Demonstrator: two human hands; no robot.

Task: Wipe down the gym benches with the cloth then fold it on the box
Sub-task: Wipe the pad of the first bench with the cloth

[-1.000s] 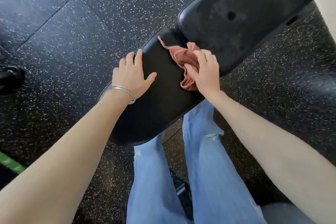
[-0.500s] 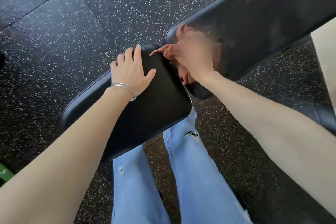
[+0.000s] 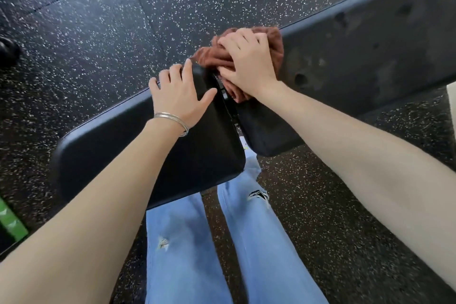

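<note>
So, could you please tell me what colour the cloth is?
The cloth is rust brown, seen best in the head view.

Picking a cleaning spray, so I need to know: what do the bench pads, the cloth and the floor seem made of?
Bench pads: black vinyl or faux leather over padding, probably; smooth, faint sheen, rounded edges, scuffed patches.
Cloth: soft rust-brown textile, maybe microfibre or terry; it bunches in folds.
Floor: likely rubber tiles, matte black with pale flecks and seams.
</note>
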